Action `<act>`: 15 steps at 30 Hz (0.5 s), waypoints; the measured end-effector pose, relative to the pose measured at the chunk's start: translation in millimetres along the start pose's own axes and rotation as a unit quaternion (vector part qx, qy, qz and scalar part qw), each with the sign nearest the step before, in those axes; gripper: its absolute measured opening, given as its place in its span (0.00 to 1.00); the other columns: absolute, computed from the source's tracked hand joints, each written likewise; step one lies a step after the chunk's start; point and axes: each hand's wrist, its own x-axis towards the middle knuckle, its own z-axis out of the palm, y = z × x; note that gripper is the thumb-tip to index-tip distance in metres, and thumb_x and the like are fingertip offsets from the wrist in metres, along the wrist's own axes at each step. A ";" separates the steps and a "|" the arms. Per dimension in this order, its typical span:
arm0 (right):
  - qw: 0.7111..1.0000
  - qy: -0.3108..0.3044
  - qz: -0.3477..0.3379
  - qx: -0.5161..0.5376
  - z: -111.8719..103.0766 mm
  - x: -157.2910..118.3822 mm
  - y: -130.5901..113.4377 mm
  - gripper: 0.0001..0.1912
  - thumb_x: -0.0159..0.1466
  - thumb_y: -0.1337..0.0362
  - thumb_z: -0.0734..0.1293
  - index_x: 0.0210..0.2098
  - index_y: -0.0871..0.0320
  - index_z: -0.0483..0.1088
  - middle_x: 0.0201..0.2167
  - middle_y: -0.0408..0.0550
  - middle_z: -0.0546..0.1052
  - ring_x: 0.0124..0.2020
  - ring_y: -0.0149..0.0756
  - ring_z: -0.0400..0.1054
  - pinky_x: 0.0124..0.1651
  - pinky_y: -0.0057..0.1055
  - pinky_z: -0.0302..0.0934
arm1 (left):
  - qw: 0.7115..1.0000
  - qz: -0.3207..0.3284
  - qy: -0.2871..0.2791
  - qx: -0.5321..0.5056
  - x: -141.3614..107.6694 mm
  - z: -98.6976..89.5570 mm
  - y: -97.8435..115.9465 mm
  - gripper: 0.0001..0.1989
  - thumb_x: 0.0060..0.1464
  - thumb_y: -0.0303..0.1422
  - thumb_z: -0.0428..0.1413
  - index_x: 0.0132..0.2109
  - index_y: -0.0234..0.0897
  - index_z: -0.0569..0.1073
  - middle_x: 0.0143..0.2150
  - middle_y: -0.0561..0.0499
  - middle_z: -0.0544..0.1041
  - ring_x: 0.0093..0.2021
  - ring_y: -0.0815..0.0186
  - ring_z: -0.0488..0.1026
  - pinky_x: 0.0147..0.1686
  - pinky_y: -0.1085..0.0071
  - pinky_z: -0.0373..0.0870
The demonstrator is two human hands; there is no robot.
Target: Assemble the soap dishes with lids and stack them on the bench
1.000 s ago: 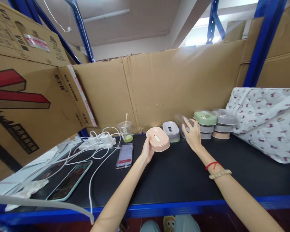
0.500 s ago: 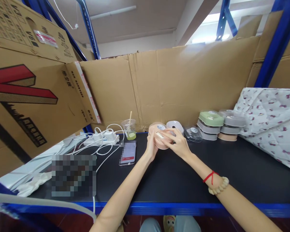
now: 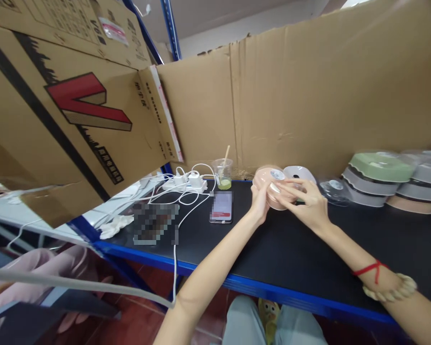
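A pink container with a clear lid and a round label is held above the black table. My left hand grips its left side. My right hand lies over its right side, with fingers bent across the lid. Just behind my right hand sits a white piece with a dark hole. A clear lid with a round label lies to the right of it. Farther right are stacked containers, with a green one on top.
A phone and a cup with green liquid and a straw are left of my hands. White cables run from a power strip. A large cardboard box leans at left. Another person's legs show at lower left.
The view has turned left, so the table's things appear farther right and the other person's legs now show. Both hands keep their hold on the pink container.
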 end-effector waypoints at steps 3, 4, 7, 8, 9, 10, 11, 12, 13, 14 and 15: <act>1.000 -0.002 0.014 0.010 1.1 -0.1 0.0 0.14 0.58 0.52 0.64 0.39 0.47 0.76 0.40 0.45 0.74 0.39 0.27 0.67 0.35 0.24 0.65 | 0.999 0.016 -0.030 0.016 0.6 -1.3 2.3 0.15 0.48 0.31 0.59 0.42 0.34 0.64 0.44 0.45 0.73 0.49 0.59 0.72 0.48 0.65 0.68; 1.000 -0.006 0.020 0.016 1.4 0.1 -0.2 0.14 0.58 0.52 0.63 0.39 0.47 0.76 0.40 0.45 0.74 0.39 0.27 0.67 0.36 0.25 0.65 | 0.999 0.022 -0.039 0.017 0.8 -1.5 3.2 0.15 0.47 0.31 0.59 0.42 0.35 0.64 0.44 0.45 0.73 0.49 0.58 0.71 0.49 0.64 0.67; 0.997 -0.013 0.058 0.056 2.7 0.5 -1.0 0.16 0.58 0.50 0.62 0.36 0.50 0.77 0.40 0.47 0.73 0.41 0.28 0.67 0.41 0.28 0.67 | 0.998 0.042 -0.049 0.019 1.5 -2.0 5.9 0.15 0.47 0.30 0.59 0.42 0.35 0.64 0.45 0.45 0.73 0.50 0.58 0.71 0.51 0.63 0.65; 0.993 -0.010 0.085 0.078 3.5 0.7 -1.1 0.17 0.58 0.49 0.61 0.35 0.51 0.76 0.40 0.47 0.72 0.42 0.29 0.67 0.43 0.29 0.67 | 0.998 0.049 -0.046 0.020 2.0 -2.3 6.5 0.14 0.46 0.30 0.59 0.41 0.35 0.64 0.44 0.45 0.73 0.50 0.58 0.71 0.51 0.63 0.65; 0.987 -0.005 0.123 0.103 4.4 1.0 -1.2 0.19 0.58 0.48 0.61 0.36 0.53 0.76 0.42 0.48 0.72 0.43 0.29 0.67 0.45 0.30 0.67 | 0.997 0.053 -0.043 0.020 2.6 -2.8 6.9 0.13 0.47 0.30 0.58 0.40 0.35 0.64 0.43 0.46 0.73 0.50 0.58 0.71 0.52 0.63 0.64; 0.976 -0.002 0.171 0.132 5.3 1.4 -1.2 0.21 0.57 0.47 0.61 0.39 0.54 0.75 0.43 0.49 0.71 0.45 0.30 0.67 0.44 0.29 0.68 | 0.997 0.056 -0.041 0.021 3.3 -3.5 6.9 0.12 0.47 0.29 0.58 0.40 0.36 0.64 0.42 0.46 0.73 0.49 0.59 0.71 0.52 0.63 0.64; 0.961 -0.003 0.224 0.162 6.0 2.0 -1.2 0.24 0.56 0.45 0.62 0.43 0.55 0.73 0.46 0.50 0.70 0.46 0.31 0.67 0.43 0.29 0.68 | 0.997 0.060 -0.040 0.021 4.2 -4.3 6.5 0.12 0.47 0.29 0.57 0.39 0.36 0.64 0.41 0.47 0.73 0.49 0.59 0.71 0.52 0.62 0.63; 0.940 -0.011 0.282 0.194 6.6 2.9 -1.5 0.29 0.55 0.44 0.62 0.49 0.55 0.69 0.48 0.51 0.69 0.47 0.32 0.67 0.42 0.28 0.69 | 0.997 0.063 -0.041 0.022 5.0 -5.2 5.7 0.11 0.48 0.29 0.57 0.39 0.36 0.64 0.41 0.48 0.73 0.49 0.59 0.71 0.52 0.62 0.63; 0.912 -0.029 0.342 0.224 6.7 4.2 -2.1 0.34 0.54 0.43 0.62 0.54 0.55 0.65 0.49 0.52 0.69 0.47 0.34 0.68 0.40 0.28 0.69 | 0.997 0.066 -0.044 0.022 5.9 -5.9 4.4 0.10 0.48 0.29 0.56 0.39 0.36 0.64 0.40 0.49 0.73 0.48 0.60 0.71 0.52 0.62 0.63; 0.880 -0.054 0.399 0.251 6.4 6.0 -3.1 0.37 0.54 0.42 0.61 0.57 0.55 0.60 0.50 0.53 0.69 0.47 0.35 0.68 0.39 0.28 0.69 | 0.996 0.068 -0.045 0.021 6.7 -6.4 2.7 0.10 0.48 0.29 0.57 0.39 0.36 0.64 0.40 0.49 0.73 0.48 0.60 0.71 0.52 0.63 0.63; 0.845 -0.083 0.450 0.276 5.6 8.1 -4.7 0.38 0.54 0.42 0.60 0.59 0.55 0.57 0.50 0.53 0.69 0.47 0.35 0.68 0.37 0.28 0.69 | 0.996 0.069 -0.043 0.022 7.4 -6.6 0.8 0.11 0.48 0.29 0.57 0.39 0.36 0.64 0.39 0.50 0.73 0.48 0.61 0.71 0.52 0.64 0.64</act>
